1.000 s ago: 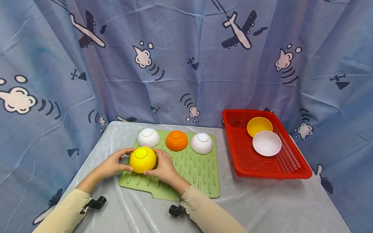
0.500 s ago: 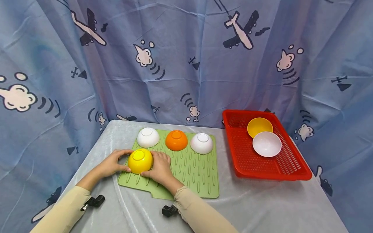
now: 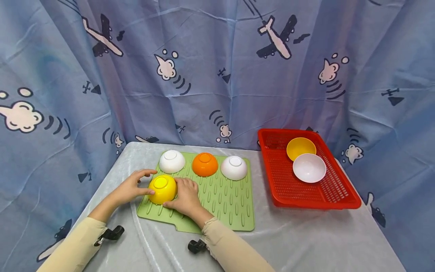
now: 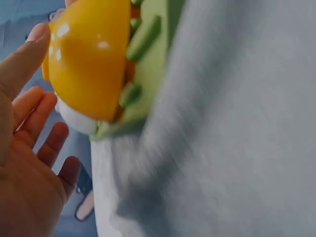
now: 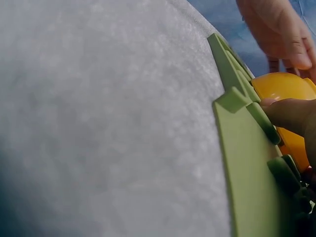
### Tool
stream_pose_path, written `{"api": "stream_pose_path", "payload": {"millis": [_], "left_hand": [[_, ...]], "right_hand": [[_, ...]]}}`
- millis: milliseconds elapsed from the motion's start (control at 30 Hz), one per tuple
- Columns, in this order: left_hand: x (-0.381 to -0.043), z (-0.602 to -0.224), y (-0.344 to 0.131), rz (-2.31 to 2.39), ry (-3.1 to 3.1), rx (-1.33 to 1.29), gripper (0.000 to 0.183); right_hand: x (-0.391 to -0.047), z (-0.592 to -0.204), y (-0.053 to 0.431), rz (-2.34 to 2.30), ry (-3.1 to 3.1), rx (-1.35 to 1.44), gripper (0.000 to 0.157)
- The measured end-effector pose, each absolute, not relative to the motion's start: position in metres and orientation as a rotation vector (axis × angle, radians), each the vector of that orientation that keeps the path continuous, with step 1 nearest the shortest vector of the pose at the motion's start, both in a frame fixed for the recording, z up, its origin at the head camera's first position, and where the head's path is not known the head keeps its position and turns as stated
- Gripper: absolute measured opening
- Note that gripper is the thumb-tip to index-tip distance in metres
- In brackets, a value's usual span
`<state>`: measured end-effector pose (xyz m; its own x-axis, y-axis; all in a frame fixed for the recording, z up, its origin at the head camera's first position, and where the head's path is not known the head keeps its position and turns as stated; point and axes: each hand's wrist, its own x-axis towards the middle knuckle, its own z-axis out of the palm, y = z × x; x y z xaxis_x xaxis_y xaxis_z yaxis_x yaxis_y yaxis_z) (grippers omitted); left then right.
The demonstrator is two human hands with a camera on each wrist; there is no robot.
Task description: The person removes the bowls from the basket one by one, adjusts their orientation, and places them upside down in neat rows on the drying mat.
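Note:
An upside-down yellow bowl (image 3: 164, 190) rests on the front left of a green ridged mat (image 3: 221, 215). My right hand (image 3: 187, 197) holds its right side, thumb in front and fingers behind. On the left, my left hand (image 3: 130, 188) has its fingers spread away from the bowl. In the left wrist view, the left thumb (image 4: 27, 61) is at the yellow bowl's base; whether it touches cannot be told. The right wrist view shows the right thumb (image 5: 291, 116) against the bowl low down. Along the mat's back stand a white bowl (image 3: 172, 162), an orange bowl (image 3: 205, 165) and another white bowl (image 3: 234, 168), all upside down.
A red plastic basket (image 3: 282, 190) stands to the right of the mat. Inside it lie a yellow bowl (image 3: 300, 147) and a white bowl (image 3: 309, 168), mouths up. A blue patterned curtain (image 3: 204, 75) hangs behind the cloth-covered table (image 3: 289, 241).
The yellow bowl has come down and slightly left onto the mat between both hands. The left hand's fingers have since spread away from it, while the right hand stays round its side.

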<state>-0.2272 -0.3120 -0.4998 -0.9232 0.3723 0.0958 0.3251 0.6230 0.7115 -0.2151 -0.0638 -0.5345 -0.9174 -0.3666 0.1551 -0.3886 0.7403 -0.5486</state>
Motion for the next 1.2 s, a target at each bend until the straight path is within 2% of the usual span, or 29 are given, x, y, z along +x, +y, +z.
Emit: {"api": "stream_pose_path", "payload": {"millis": [267,700,933,1200], "left_hand": [[-0.23,-0.493,-0.292,1.206,2.817,0.674,0.054],[-0.227,-0.49,-0.288,1.116,2.834,0.571,0.053],[-0.228,-0.491,-0.288,1.11,2.849,0.543,0.053],[-0.224,-0.495,-0.29,1.136,2.848,0.552,0.053]], "right_hand": [[-0.216,-0.535,-0.062,0.874,-2.929,0.648,0.094],[-0.214,-0.524,-0.051,0.819,-2.993,0.798,0.096],[-0.208,-0.468,-0.011,0.663,-2.992,1.088,0.086],[-0.21,-0.379,0.084,0.585,-2.914,1.264,0.074]]}}
